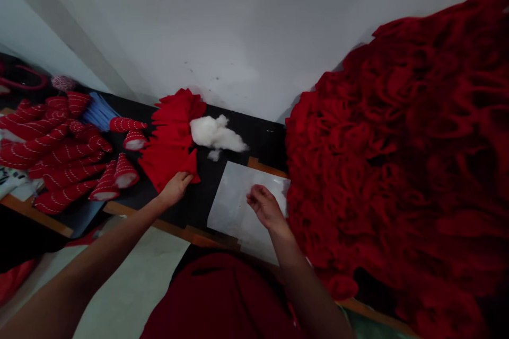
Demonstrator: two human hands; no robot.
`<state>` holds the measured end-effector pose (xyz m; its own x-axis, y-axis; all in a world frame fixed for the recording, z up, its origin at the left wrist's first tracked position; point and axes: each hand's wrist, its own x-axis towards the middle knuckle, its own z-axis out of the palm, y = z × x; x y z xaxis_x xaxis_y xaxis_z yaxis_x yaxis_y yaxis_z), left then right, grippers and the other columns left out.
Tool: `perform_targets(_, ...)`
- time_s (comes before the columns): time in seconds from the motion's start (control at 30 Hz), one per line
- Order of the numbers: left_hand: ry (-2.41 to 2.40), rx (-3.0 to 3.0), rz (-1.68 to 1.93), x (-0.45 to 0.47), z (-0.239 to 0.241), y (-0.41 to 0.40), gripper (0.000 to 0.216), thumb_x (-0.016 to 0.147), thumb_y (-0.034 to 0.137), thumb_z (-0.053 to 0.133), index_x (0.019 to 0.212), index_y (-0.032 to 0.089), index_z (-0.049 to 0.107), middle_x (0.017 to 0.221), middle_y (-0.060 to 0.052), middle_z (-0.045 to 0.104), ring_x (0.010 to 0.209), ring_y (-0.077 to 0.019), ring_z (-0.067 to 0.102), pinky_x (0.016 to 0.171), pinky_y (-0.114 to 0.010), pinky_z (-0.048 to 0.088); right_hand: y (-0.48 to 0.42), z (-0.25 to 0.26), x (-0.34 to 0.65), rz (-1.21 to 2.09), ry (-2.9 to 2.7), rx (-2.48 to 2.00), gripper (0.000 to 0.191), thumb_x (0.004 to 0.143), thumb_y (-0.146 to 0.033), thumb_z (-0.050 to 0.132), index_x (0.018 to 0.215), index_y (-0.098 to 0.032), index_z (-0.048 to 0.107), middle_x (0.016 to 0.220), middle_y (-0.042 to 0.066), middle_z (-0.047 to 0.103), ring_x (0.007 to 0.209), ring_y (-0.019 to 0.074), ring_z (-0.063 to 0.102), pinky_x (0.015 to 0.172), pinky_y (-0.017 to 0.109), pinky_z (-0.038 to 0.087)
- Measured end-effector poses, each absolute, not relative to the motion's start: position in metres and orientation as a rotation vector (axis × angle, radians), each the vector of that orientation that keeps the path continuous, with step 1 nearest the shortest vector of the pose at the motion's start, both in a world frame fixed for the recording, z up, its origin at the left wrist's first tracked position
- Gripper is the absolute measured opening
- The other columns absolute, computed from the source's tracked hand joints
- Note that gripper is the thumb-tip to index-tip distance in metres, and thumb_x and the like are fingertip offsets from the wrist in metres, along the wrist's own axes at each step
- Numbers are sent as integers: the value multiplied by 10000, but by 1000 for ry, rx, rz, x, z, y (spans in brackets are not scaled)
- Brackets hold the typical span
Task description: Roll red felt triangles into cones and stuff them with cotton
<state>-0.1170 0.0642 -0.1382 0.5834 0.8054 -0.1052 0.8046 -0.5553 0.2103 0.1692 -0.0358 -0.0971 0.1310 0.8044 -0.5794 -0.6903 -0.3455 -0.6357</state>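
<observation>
Grips, left hand [177,186] outstretched, the near corner of a stack of flat red felt pieces [170,137], left of centre. Hovers right hand [266,206], fingers loosely curled, hold unclear, over a smooth pale sheet [228,204] at the near edge. Leaves bare black tabletop [199,206] between, ruffled dark-red fabric heap [397,159] close on the right.

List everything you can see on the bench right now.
Red fabric pieces: one fanned stack, red, table middle.
White stuffing: one clump plus a scrap, white, right of the fabric.
Sheet: one, pale grey, table front.
Striped cones: many, red with white, table left.
Blue item: one, blue, behind the cones.
Ruffled pile: one, dark red, right.
Table: one, black top.
Left hand: touching the fabric's lower corner.
Right hand: curled over the sheet.
</observation>
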Motion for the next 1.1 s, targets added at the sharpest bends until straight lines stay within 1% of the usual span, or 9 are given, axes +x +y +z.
perform_targets(0.2, 1471, 2074, 538, -81, -114, 53, 416, 652, 31, 398, 1030, 138, 534, 1042, -76, 582, 983, -179, 524, 898, -341, 403, -30, -93, 159, 1565, -104, -1094, 314, 461, -209, 782, 690, -183, 569, 665, -63, 577, 643, 77, 586, 686, 228, 484)
perform_targets(0.27, 1535, 1988, 591, -65, -112, 47, 421, 641, 45, 398, 1031, 142, 523, 1036, -62, 588, 957, -168, 539, 876, -324, 422, -28, -91, 155, 1585, -122, -1086, 318, 463, -209, 781, 696, -181, 566, 658, -58, 581, 646, 85, 592, 683, 236, 487)
perform_targets(0.37, 1609, 1905, 591, -46, -118, 40, 428, 608, 36, 392, 1004, 137, 522, 993, -63, 592, 926, -164, 543, 846, -305, 430, -29, -90, 151, 1618, -148, -1087, 321, 479, -223, 776, 710, -183, 557, 633, -61, 580, 616, 87, 591, 639, 230, 485)
perform_targets(0.47, 1621, 1905, 531, -39, -127, 33, 423, 581, 32, 415, 982, 123, 517, 958, -82, 572, 905, -186, 531, 831, -335, 422, -32, -93, 150, 1638, -147, -1115, 321, 485, -231, 772, 711, -184, 550, 617, -62, 586, 594, 83, 585, 613, 222, 477)
perform_targets(0.7, 1295, 2054, 258, -43, -135, 3, 360, 562, 108, 583, 916, 169, 565, 903, -50, 549, 833, -167, 519, 756, -266, 437, -45, -109, 151, 1630, -96, -1181, 316, 455, -237, 773, 678, -184, 556, 593, -60, 580, 564, 82, 562, 598, 236, 470)
perform_targets(0.8, 1368, 2111, 249, -40, -136, -4, 239, 696, 178, 513, 930, 156, 556, 950, -87, 519, 884, -189, 489, 802, -316, 412, -49, -115, 153, 1620, -85, -1184, 310, 456, -236, 771, 677, -185, 560, 616, -61, 579, 587, 84, 567, 615, 241, 474)
perform_targets(0.87, 1403, 2115, 264, -36, -139, -7, 195, 735, 186, 470, 906, 158, 559, 948, -92, 515, 896, -196, 478, 820, -332, 396, -51, -118, 154, 1615, -78, -1187, 305, 458, -238, 769, 675, -186, 561, 626, -63, 578, 588, 79, 565, 618, 238, 474)
perform_targets(1.0, 1458, 2073, 295, -32, -147, -7, 187, 716, 97, 405, 790, 166, 563, 826, -61, 529, 801, -166, 497, 769, -297, 407, -56, -119, 157, 1624, -75, -1189, 305, 461, -235, 766, 680, -186, 559, 618, -63, 581, 577, 76, 563, 611, 231, 470)
perform_targets(1.1, 1576, 1999, 382, -32, -143, -3, 191, 678, 74, 395, 773, 158, 538, 787, -49, 526, 759, -155, 501, 728, -285, 408, -60, -113, 157, 1646, -116, -1188, 305, 474, -240, 761, 692, -182, 556, 599, -60, 583, 574, 86, 569, 601, 235, 468)
